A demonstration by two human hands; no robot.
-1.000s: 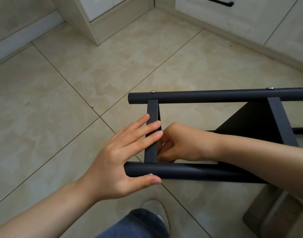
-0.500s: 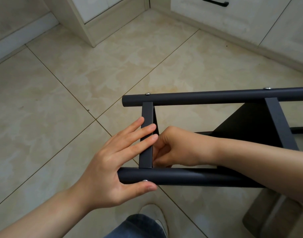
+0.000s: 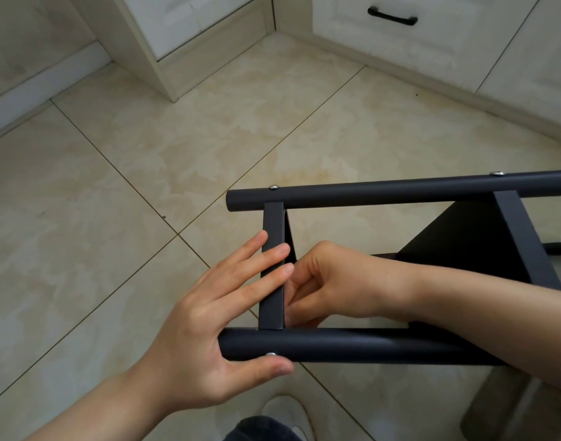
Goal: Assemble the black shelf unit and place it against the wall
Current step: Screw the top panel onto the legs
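Barely shifted, black shelf unit point(image 3: 400, 193) lies sideways, screws point(image 3: 273, 187) showing.

Person's wearing dark blue jeans point(image 3: 260, 429), one leg showing at the bottom edge, and a pale off-white shoe point(image 3: 284, 409) with a rounded toe is peeking out beside it. Left hand point(image 3: 209, 316) and right hand point(image 3: 330, 281) are going bare, forearms too, nails looking short and plain.

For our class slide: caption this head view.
Left hand rests on the crossbar of the black shelf unit while right hand curls behind it.
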